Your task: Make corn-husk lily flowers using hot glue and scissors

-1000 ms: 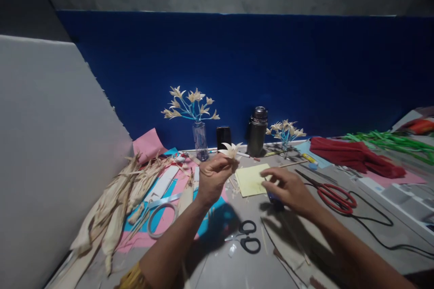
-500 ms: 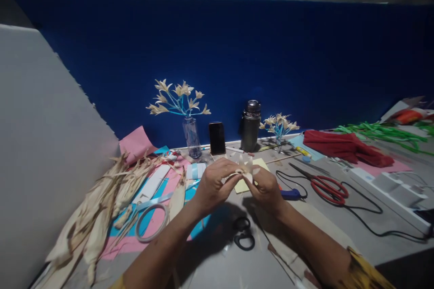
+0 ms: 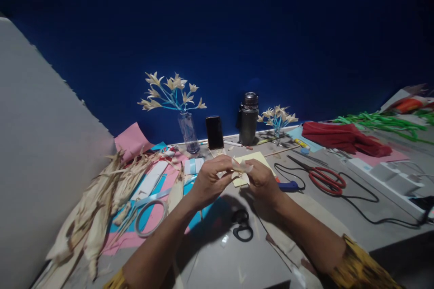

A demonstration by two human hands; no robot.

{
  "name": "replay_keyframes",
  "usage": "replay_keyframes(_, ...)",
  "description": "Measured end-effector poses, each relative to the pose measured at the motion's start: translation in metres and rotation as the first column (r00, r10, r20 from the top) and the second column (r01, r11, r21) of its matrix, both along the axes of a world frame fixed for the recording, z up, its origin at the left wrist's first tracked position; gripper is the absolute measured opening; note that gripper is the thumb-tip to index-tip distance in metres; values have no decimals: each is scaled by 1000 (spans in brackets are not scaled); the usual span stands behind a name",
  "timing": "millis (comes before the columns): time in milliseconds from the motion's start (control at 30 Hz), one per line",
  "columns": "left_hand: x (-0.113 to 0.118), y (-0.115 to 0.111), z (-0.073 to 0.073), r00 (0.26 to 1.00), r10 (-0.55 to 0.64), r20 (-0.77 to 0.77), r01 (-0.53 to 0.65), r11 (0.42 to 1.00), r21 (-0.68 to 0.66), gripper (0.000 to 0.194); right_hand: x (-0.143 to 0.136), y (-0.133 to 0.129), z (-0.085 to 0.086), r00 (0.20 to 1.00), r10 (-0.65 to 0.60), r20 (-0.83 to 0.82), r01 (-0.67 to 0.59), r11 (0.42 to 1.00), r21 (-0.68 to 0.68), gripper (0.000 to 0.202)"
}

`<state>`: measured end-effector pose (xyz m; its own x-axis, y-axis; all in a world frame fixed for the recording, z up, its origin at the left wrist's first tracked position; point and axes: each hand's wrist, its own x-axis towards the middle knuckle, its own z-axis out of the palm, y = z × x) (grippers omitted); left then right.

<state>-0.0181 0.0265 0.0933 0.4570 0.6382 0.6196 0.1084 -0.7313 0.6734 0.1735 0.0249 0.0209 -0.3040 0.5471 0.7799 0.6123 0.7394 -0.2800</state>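
Right hand (image 3: 261,182) now joined to left hand (image 3: 212,180) above the grey table (image 3: 339,221), white board (image 3: 40,144) walling the left, black scissors (image 3: 241,225) below, both hands' fingertips pinched on the pale husk flower (image 3: 241,168) between them

No writing, label, brand or number can be read anywhere here. The flask (image 3: 248,118) and the dark phone (image 3: 214,132) at the far edge show no legible marks, nor do the coloured papers (image 3: 135,141) on the left.
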Motion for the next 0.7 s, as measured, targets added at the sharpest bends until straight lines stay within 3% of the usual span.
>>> replay_keyframes(167, 2, -1, -1, 1000, -12, 25, 10, 996, 88, 15, 1, 1, -2, 998, -26, 49, 26, 1000, 0, 18)
replay_keyframes(400, -1, 2, -5, 995, 92, 30, -97, 968, 230, 23, -9, -5, -3, 992, -68, 103, 63, 996, 55, 20)
replay_keyframes(567, -3, 5, -6, 988, 145, 51, -152, 967, 206, 21, -14, -6, -7, 981, -144, 132, 137, 989, 60, 20)
replay_keyframes(700, -1, 5, -7, 992, 126, 18, -127, 985, 115, 18, -12, -2, -11, 976, -173, 132, 167, 984, 59, 24)
